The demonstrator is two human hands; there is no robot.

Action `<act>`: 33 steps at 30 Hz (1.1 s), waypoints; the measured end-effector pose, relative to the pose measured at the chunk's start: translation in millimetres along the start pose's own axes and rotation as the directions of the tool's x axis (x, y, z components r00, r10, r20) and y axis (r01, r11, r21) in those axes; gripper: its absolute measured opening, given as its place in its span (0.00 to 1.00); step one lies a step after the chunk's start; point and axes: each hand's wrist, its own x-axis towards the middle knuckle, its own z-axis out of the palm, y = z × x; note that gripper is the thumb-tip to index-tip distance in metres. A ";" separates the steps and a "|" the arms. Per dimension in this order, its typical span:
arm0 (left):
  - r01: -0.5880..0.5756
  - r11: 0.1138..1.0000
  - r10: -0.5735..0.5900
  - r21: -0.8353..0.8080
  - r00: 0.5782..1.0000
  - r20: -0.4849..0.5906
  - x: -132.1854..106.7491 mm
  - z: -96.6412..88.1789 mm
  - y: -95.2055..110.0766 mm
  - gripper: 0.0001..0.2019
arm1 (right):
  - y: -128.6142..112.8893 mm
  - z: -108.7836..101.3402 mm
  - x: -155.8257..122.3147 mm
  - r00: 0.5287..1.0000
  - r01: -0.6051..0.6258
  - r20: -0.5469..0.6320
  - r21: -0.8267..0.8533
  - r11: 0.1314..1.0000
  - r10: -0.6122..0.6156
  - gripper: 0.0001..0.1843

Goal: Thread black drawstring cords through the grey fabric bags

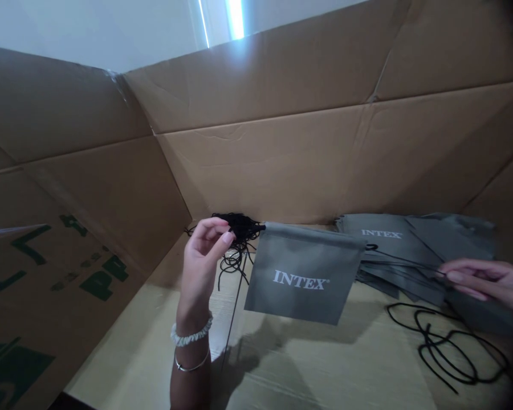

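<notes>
Drawcord [404,258] pinched by right hand [483,279], right of gray bag [301,273]; left hand [207,245], left of bag, seemingly pinches other end. Bag hangs between; steady, even pull should keep hem [314,233] flat. Cord heap [241,225] left of bag; bag stack [453,239] right; cardboard wall [282,165] behind.

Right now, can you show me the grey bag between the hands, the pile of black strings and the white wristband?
Grey bag [303,277], head view: middle of its printed front.
Pile of black strings [240,226], head view: its dark, tangled upper part.
White wristband [192,339], head view: its gathered fabric.
</notes>
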 end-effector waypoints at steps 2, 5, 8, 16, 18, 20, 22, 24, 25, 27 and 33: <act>0.002 1.000 -0.002 0.011 1.000 0.027 -0.8 0.0 -0.1 0.07 | 10.0 -5.4 0.6 0.993 -0.069 0.098 0.086 0.994 0.060 0.26; -0.032 0.994 0.029 0.101 0.999 0.032 -1.2 1.1 -0.8 0.06 | 19.4 -9.0 1.1 0.990 -0.113 0.101 0.142 0.983 0.099 0.24; -0.066 0.989 0.062 0.135 0.997 0.040 0.6 -0.6 -2.0 0.06 | 23.8 -9.4 2.5 0.988 -0.128 0.107 0.172 0.977 0.111 0.24; -0.125 0.987 0.111 0.099 0.985 0.135 3.1 -8.4 -1.5 0.07 | 18.1 -8.9 0.3 0.986 -0.132 0.125 0.183 0.974 0.110 0.25; -0.169 0.975 0.149 0.146 0.979 0.141 2.0 -7.9 0.2 0.06 | 15.9 -7.2 -1.3 0.990 -0.108 0.107 0.196 0.975 0.088 0.25; -0.194 0.963 0.166 0.188 0.974 0.154 0.8 -7.4 2.0 0.05 | 14.6 -5.9 -2.4 0.993 -0.092 0.094 0.198 0.976 0.074 0.25; -0.179 0.960 0.148 0.214 0.977 0.153 -0.1 -7.1 3.3 0.05 | 14.0 -5.9 -2.8 0.993 -0.087 0.091 0.183 0.979 0.071 0.25; -0.151 0.958 0.117 0.246 0.982 0.147 -0.6 -6.6 3.8 0.06 | 13.1 -6.9 -2.9 0.992 -0.094 0.099 0.165 0.982 0.078 0.25; -0.148 0.951 0.111 0.271 0.983 0.146 -0.8 -5.9 3.9 0.07 | 12.4 -7.4 -2.9 0.991 -0.099 0.105 0.161 0.982 0.082 0.26; -0.177 0.926 0.131 0.334 0.979 0.155 -1.3 -3.6 3.7 0.07 | 10.2 -8.1 -2.9 0.989 -0.115 0.110 0.163 0.980 0.098 0.26; -0.351 0.822 0.348 0.450 0.933 0.092 -4.5 6.6 3.8 0.06 | 1.9 -3.2 -2.2 0.985 -0.157 0.106 0.175 0.972 0.140 0.25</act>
